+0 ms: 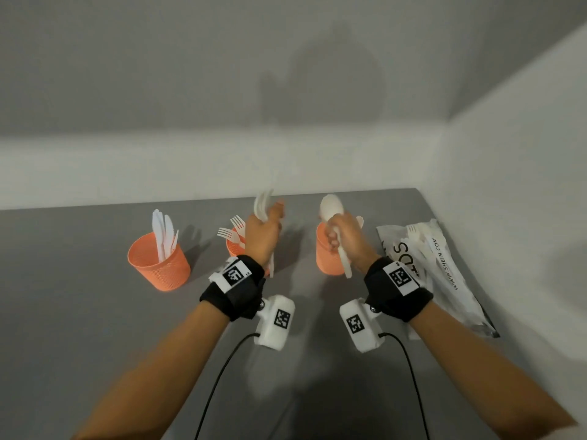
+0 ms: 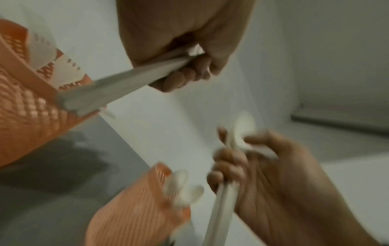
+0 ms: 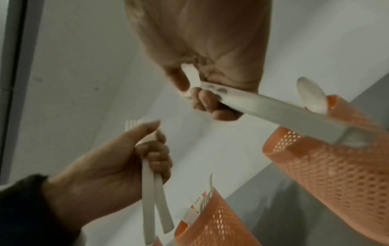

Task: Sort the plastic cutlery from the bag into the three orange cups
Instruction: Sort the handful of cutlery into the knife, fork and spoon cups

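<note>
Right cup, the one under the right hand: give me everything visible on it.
The right cup is orange plastic with a perforated mesh wall and a solid rim band, tapering toward its base. It stands upright on the grey table, between the middle cup and the bag, touching neither. A white spoon bowl pokes above its rim. The right hand holds a spoon above it, partly hiding the opening.

Knives point(image 1: 165, 231) in left cup point(image 1: 158, 262); forks point(image 1: 233, 231) in middle cup point(image 1: 234, 247); bag point(image 1: 441, 274) right of right cup point(image 1: 328, 254).

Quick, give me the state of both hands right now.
Left hand: fingers curled round two white forks.
Right hand: fingers curled round the handle of a white spoon.
</note>
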Demonstrator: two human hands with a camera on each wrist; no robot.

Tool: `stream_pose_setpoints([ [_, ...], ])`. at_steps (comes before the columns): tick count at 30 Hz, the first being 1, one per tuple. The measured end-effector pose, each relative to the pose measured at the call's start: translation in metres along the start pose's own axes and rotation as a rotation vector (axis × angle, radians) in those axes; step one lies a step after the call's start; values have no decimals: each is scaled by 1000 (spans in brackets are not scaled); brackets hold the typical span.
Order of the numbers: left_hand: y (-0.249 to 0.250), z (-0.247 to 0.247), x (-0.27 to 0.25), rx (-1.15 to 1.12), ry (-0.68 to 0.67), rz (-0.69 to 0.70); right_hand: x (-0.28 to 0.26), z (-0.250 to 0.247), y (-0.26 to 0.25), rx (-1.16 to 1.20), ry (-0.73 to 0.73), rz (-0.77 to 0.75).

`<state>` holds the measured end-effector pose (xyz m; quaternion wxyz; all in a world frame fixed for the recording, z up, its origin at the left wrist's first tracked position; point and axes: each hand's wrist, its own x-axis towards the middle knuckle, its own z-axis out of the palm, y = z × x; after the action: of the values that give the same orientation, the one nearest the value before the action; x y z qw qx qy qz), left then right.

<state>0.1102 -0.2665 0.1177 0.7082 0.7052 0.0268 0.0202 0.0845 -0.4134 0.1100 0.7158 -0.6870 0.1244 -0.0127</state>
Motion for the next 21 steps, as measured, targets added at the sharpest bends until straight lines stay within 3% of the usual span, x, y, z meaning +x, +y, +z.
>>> stream_pose_setpoints([
  [4,17,-25,31,-177,202,81,20,-12,-16,223,106,-141],
  [8,13,-40,55,-188,264,156,29,-9,-14,176,182,-270],
  [15,-40,-33,55,-9,195,130,45,-7,21,54,253,-189],
  [21,-70,-31,54,237,136,247,55,-8,34,-97,291,-212],
])
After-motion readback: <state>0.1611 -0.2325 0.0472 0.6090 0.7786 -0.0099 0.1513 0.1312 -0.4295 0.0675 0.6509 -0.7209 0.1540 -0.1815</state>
